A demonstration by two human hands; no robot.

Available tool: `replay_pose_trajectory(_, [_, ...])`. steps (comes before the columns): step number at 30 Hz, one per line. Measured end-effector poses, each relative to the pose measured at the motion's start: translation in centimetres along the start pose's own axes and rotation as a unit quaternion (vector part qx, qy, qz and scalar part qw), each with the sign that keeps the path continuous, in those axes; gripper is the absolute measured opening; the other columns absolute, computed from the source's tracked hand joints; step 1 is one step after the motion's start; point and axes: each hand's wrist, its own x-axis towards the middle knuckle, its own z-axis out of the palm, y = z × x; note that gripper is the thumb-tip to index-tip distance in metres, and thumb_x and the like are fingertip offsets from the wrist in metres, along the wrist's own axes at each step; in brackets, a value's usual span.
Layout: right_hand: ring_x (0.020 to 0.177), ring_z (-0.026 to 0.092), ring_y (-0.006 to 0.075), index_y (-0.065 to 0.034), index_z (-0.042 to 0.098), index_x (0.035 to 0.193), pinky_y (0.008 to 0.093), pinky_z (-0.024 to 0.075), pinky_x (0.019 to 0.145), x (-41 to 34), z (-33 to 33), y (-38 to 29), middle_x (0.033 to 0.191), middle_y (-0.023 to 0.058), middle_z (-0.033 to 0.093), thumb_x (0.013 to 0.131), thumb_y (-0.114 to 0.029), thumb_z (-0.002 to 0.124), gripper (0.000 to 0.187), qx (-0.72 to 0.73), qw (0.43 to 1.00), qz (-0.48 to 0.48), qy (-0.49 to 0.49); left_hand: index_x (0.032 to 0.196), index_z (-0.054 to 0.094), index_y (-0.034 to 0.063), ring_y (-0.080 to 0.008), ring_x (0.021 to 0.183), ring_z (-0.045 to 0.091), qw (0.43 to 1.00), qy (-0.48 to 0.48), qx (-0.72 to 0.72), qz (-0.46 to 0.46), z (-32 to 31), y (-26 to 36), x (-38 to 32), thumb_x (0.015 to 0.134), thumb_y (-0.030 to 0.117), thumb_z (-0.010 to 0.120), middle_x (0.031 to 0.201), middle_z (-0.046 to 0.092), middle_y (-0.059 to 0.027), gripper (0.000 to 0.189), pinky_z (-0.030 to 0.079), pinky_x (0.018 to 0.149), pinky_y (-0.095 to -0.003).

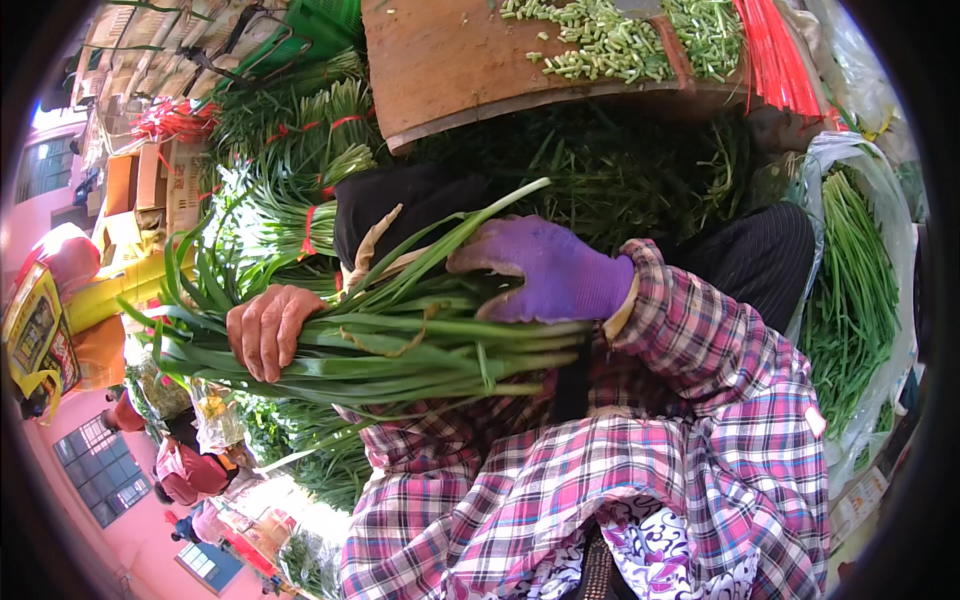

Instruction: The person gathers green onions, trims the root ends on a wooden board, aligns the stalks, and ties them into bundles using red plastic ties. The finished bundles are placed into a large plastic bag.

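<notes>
My bare left hand (274, 330) is closed around a loose bunch of garlic chives (390, 337) held across my lap. The flat green leaves spread to the left, and the paler stem ends point right. My right hand (555, 270), in a purple glove, is over the stem half of the bunch. A gap shows between its thumb and fingers, with nothing visibly pinched there. One pale-ended stalk (517, 196) sticks up past the gloved fingers. A withered brown strand (390, 345) lies across the leaves, and dry tan husks (371, 244) stick out above them.
Ahead is a wooden board (450, 67) bearing cut stem ends (622, 49), a blade and red ties (780, 56). Loose greens (637, 157) lie under it. Tied bunches (300, 217) stand left; a plastic bag (907, 292) of greens is right. Other people (191, 472) are farther left.
</notes>
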Motion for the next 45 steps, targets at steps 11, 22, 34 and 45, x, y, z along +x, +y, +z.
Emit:
replay_pose_trajectory(11, [0.073, 0.063, 0.0296, -0.0095, 0.057, 0.086, 0.0408, 0.0510, 0.061, -3.6, -2.5, 4.5, 0.083, 0.0096, 0.058, 0.075, -0.009, 0.059, 0.011, -0.390, 0.902, 0.161, 0.098, 0.084, 0.058, 0.0057, -0.0219, 0.080, 0.067, 0.998, -0.052, 0.020, -0.012, 0.1, -0.9, 2.2, 0.090, 0.005, 0.052, 0.085, 0.066, -0.0107, 0.008, 0.052, 0.076, -0.0306])
replay_pose_trajectory(22, [0.086, 0.063, 0.0268, -0.0131, 0.069, 0.093, 0.0371, 0.0511, 0.075, -4.9, -3.4, 2.5, 0.092, 0.0073, 0.065, 0.078, -0.015, 0.062, 0.016, -0.065, 0.997, 0.000, 0.030, 0.084, 0.060, 0.0038, -0.0233, 0.077, 0.067, 0.997, -0.048, 0.001, -0.053, 0.8, -1.1, 3.0, 0.092, 0.005, 0.048, 0.081, 0.068, -0.0119, 0.014, 0.054, 0.075, -0.0313])
replay_pose_trajectory(34, [0.089, 0.063, 0.0313, -0.0082, 0.064, 0.106, 0.0387, 0.0499, 0.079, -3.0, -2.9, -2.0, 0.099, 0.0131, 0.065, 0.077, -0.028, 0.064, 0.035, 0.008, 0.977, 0.176, -0.123, 0.081, 0.057, 0.0059, -0.0203, 0.077, 0.067, 0.999, -0.004, 0.036, -0.020, 1.6, -0.9, 2.1, 0.091, 0.004, 0.048, 0.081, 0.067, -0.0091, 0.014, 0.053, 0.075, -0.0301])
replay_pose_trajectory(45, [0.081, 0.062, 0.0306, -0.0076, 0.063, 0.086, 0.0428, 0.0487, 0.072, -1.7, -0.5, -3.1, 0.081, 0.0113, 0.061, 0.060, -0.030, 0.075, 0.037, -0.138, 0.990, 0.012, 0.010, 0.081, 0.058, 0.0075, -0.0177, 0.073, 0.067, 0.999, 0.013, 0.045, 0.021, 1.9, -0.6, 1.7, 0.090, 0.005, 0.050, 0.080, 0.068, -0.0067, 0.013, 0.052, 0.075, -0.0295])
